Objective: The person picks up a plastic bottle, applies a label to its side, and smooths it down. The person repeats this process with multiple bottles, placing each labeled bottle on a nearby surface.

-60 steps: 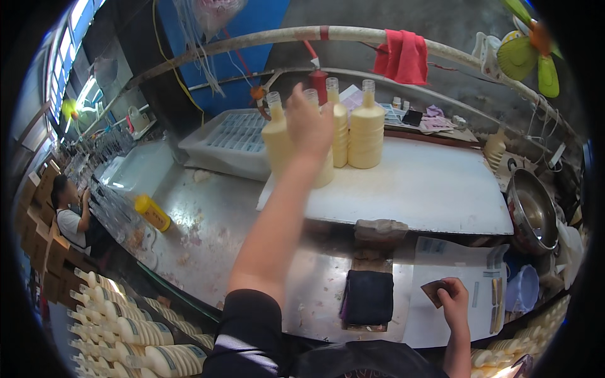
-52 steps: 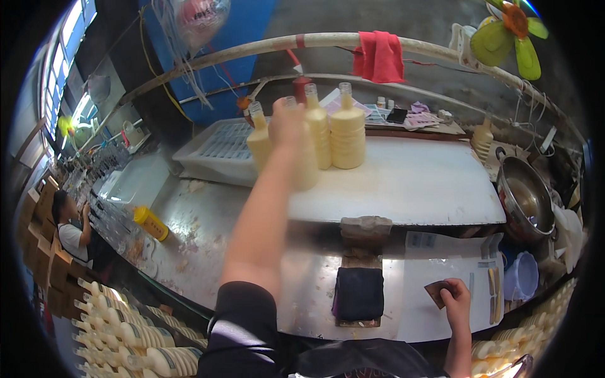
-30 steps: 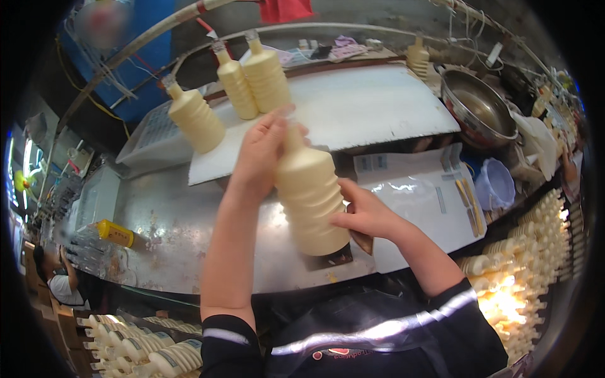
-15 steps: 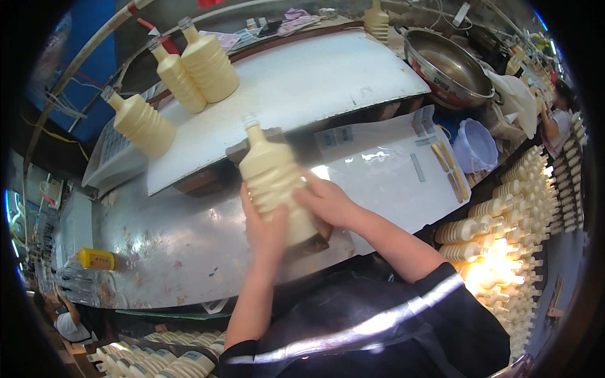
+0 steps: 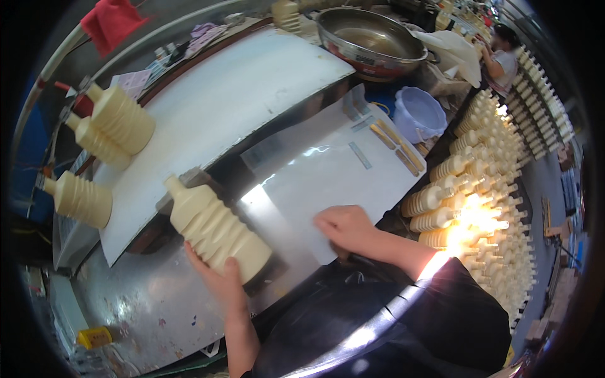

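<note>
A cream plastic bottle (image 5: 217, 230) with a ribbed body lies tilted over a dark block on the metal bench, its neck toward the far left. My left hand (image 5: 220, 277) grips its near left side, thumb on top and fingers along the edge. Off to the right of the bottle, my right hand (image 5: 346, 228) is closed with its fingers curled, near the front edge of a glossy pale sheet (image 5: 302, 189). Whatever those curled fingers may hold is hidden. Blue-grey label strips (image 5: 360, 155) lie on the sheet's far part.
Several cream bottles (image 5: 123, 120) stand on a raised white board (image 5: 220, 94). A large metal basin (image 5: 372, 44) and a lavender bucket (image 5: 419, 114) stand at the far right. Dense rows of bottles (image 5: 441, 195) fill the right side. A yellow container (image 5: 94, 337) sits near left. Another person (image 5: 501, 63) works far right.
My right hand has let go of the bottle and moved right, its fingers curling closed. My left hand stays on the bottle. The view has turned to the right.
</note>
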`<state>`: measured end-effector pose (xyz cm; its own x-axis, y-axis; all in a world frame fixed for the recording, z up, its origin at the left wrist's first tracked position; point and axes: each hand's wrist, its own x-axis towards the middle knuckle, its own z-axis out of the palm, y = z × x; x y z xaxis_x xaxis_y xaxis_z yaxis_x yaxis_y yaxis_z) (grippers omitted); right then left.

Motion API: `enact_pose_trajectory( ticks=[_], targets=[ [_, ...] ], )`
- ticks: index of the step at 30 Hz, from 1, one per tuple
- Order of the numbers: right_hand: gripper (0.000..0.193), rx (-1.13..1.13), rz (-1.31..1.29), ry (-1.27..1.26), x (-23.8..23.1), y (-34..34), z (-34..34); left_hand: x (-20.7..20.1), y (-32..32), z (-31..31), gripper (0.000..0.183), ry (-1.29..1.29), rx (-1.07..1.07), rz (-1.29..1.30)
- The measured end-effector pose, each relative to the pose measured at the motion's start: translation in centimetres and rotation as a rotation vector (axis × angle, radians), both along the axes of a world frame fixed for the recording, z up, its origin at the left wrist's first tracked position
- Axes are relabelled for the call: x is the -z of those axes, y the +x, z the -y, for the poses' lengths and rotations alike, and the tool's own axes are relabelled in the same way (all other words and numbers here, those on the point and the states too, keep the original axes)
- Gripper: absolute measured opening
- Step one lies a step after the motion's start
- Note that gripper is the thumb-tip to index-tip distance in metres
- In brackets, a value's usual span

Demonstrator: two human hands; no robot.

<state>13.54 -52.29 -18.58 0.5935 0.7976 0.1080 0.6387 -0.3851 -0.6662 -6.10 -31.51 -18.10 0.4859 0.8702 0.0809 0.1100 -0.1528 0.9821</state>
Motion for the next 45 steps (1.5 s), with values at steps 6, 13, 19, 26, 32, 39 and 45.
enact_pose_trajectory(
  ticks=[6,13,19,26,32,39,45],
  targets=[
    [0.023,0.422,0.374,-0.144,1.8,5.6,7.8,-0.7,0.6,0.8,0.089,0.052,-0.009,0.016],
    [0.027,0.429,0.424,-0.281,2.6,10.3,7.1,-0.7,0.2,0.3,0.087,0.076,-0.015,-0.03],
    [0.034,0.459,0.343,-0.427,3.4,8.7,8.7,-0.2,0.1,-0.1,0.089,0.09,-0.018,-0.038],
    [0.037,0.713,0.41,-0.408,4.1,11.9,15.5,0.1,-0.2,0.3,0.09,0.061,-0.01,0.027],
    [0.044,0.678,0.383,-0.425,4.2,10.3,16.8,0.6,-0.3,-0.2,0.085,0.022,-0.029,-0.018],
    [0.038,0.601,0.427,-0.296,4.1,9.2,16.0,-1.0,0.1,0.8,0.07,0.05,0.003,-0.021],
    [0.037,0.708,0.478,-0.487,5.2,10.7,17.3,-1.2,0.2,0.9,0.075,0.023,-0.004,0.004]
  ],
)
